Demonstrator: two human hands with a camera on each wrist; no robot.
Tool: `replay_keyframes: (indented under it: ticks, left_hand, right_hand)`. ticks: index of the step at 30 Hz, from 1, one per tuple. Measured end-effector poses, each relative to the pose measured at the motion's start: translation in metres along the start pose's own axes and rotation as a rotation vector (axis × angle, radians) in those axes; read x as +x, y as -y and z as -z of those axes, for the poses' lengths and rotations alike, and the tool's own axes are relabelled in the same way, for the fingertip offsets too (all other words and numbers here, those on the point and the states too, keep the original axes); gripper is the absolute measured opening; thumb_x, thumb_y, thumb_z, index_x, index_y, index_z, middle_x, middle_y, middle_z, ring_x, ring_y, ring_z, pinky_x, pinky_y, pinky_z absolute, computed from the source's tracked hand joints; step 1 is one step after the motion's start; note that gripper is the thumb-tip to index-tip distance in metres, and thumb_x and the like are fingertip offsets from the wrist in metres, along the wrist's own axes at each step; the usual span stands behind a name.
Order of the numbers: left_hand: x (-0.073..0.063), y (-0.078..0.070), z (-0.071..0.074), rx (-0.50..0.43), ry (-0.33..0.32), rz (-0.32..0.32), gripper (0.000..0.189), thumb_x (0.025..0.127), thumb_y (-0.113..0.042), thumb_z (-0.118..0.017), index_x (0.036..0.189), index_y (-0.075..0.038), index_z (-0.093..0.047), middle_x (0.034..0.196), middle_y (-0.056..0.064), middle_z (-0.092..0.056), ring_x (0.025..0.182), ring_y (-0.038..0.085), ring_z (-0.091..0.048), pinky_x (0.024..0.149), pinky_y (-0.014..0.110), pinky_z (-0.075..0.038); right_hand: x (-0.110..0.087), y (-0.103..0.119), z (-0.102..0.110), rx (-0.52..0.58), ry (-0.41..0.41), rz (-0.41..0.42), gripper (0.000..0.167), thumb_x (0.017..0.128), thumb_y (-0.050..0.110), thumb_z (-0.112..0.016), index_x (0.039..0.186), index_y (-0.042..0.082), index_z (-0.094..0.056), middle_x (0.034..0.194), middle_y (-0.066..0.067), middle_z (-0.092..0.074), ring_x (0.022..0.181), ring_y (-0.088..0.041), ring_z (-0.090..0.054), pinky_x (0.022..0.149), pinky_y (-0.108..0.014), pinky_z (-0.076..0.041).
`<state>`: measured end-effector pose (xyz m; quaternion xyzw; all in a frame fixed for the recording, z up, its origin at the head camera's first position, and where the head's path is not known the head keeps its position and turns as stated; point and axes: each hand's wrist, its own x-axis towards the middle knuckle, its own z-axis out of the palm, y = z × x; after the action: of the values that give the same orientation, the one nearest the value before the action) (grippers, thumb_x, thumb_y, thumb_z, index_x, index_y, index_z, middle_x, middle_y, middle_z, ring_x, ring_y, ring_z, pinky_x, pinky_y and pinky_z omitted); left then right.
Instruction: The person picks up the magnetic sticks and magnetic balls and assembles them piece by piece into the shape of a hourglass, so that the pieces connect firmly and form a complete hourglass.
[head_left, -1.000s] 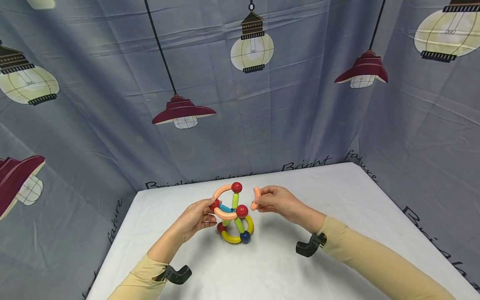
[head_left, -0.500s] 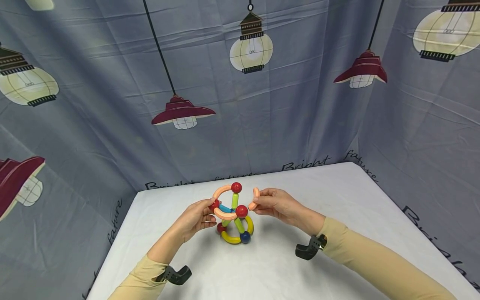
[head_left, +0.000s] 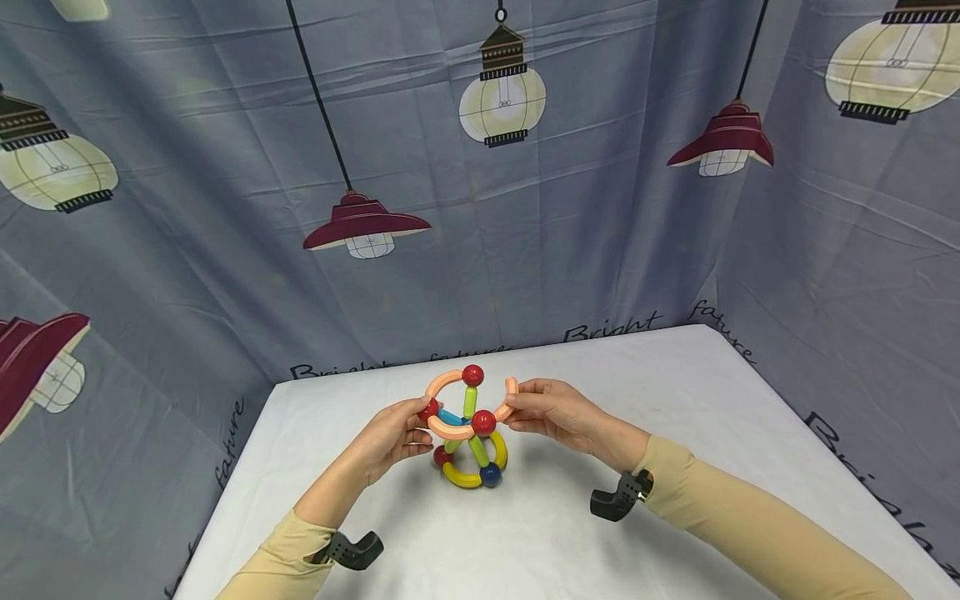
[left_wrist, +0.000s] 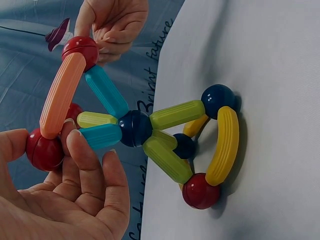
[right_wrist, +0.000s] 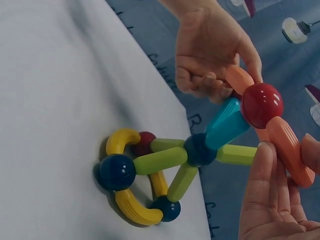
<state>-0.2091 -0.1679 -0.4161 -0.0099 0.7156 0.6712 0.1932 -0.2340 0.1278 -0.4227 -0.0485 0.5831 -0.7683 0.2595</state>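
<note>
A toy structure of balls and rods stands on the table, a ring of yellow curved rods at its base. Green rods rise to a dark blue middle ball, and blue and green rods lead up from there to red balls. My left hand pinches one upper red ball, which joins two orange curved rods. My right hand pinches another orange curved rod between thumb and fingers. Its lower end touches the near right red ball; the other end is free in the air.
A white-covered table lies under the structure. Behind and beside it hangs a grey-blue curtain printed with lamps and lettering. Each wrist wears a black camera band.
My right hand has moved slightly left and down, bringing the orange curved rod from apart to touching the near right red ball. The left hand and the structure have stayed in place.
</note>
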Motion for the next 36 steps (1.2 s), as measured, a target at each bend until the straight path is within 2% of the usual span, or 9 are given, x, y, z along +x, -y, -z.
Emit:
replay_keyframes:
  ticks: [7,13,19,30,36]
  left_hand:
    - [0.000,0.000,0.000,0.001,0.002,-0.007,0.059,0.101,-0.047,-0.060,0.132,0.002,-0.057,0.093,0.004,-0.066,0.082,0.019,-0.062,0.086,0.034,-0.057]
    - [0.000,0.001,0.000,0.007,-0.008,-0.006,0.059,0.101,-0.047,-0.060,0.134,0.002,-0.058,0.094,0.005,-0.066,0.083,0.019,-0.062,0.086,0.035,-0.057]
    - [-0.001,0.001,0.000,0.006,-0.012,-0.007,0.060,0.101,-0.048,-0.059,0.134,0.002,-0.058,0.093,0.005,-0.066,0.082,0.019,-0.061,0.085,0.034,-0.057]
    - [0.001,0.001,0.000,-0.001,-0.005,0.004,0.057,0.101,-0.048,-0.060,0.129,0.002,-0.059,0.095,0.005,-0.066,0.083,0.019,-0.062,0.085,0.033,-0.057]
    - [0.002,0.001,0.000,0.008,-0.006,0.000,0.059,0.101,-0.048,-0.059,0.133,0.002,-0.060,0.093,0.005,-0.066,0.082,0.019,-0.061,0.085,0.034,-0.057]
  right_hand:
    - [0.003,0.000,-0.002,0.001,-0.038,-0.023,0.039,0.097,0.011,-0.072,0.124,-0.008,-0.052,0.103,-0.018,-0.074,0.086,-0.020,-0.075,0.080,-0.032,-0.059]
    - [0.006,0.000,-0.003,-0.023,-0.043,-0.028,0.046,0.099,0.012,-0.070,0.133,-0.010,-0.050,0.102,-0.016,-0.074,0.083,-0.018,-0.074,0.081,-0.031,-0.059]
    - [0.010,0.000,-0.007,-0.069,-0.045,-0.013,0.051,0.098,0.016,-0.071,0.136,-0.011,-0.049,0.100,-0.014,-0.073,0.081,-0.017,-0.073,0.079,-0.030,-0.060]
    - [0.019,0.000,-0.012,-0.105,-0.095,-0.027,0.052,0.094,0.022,-0.077,0.131,-0.008,-0.058,0.093,-0.013,-0.072,0.076,-0.016,-0.070,0.076,-0.030,-0.060]
    - [0.021,0.000,-0.014,-0.111,-0.099,-0.037,0.046,0.094,0.023,-0.077,0.126,-0.006,-0.063,0.091,-0.011,-0.072,0.075,-0.016,-0.070,0.075,-0.029,-0.060]
